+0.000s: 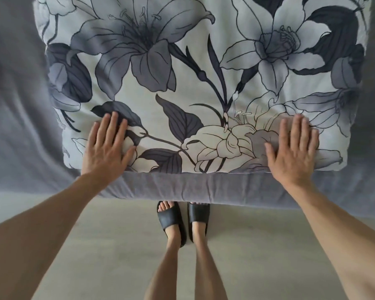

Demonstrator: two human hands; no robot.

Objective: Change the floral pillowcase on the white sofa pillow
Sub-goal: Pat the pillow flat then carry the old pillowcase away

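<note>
So the left hand (107, 146) lies flat, fingers straight, no grip on anything, pressing the pillow's (195, 83) near left corner. That pillow sits on the grey sofa (182, 187), floral case on. Looks soft, light and squishy; I'd pinch the fabric at the near edge corners. The right hand (293, 148) lies flat on the right corner, also holding nothing.

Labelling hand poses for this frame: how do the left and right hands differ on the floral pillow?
The left hand lies on dark leaf print near the pillow's left corner; the right hand lies on pale lily print near the right corner. The left hand's fingers look sharp; the right hand's fingertips look motion-blurred. Both lie flat, palms down, fingers straight, on the near edge, gripping nothing.
</note>
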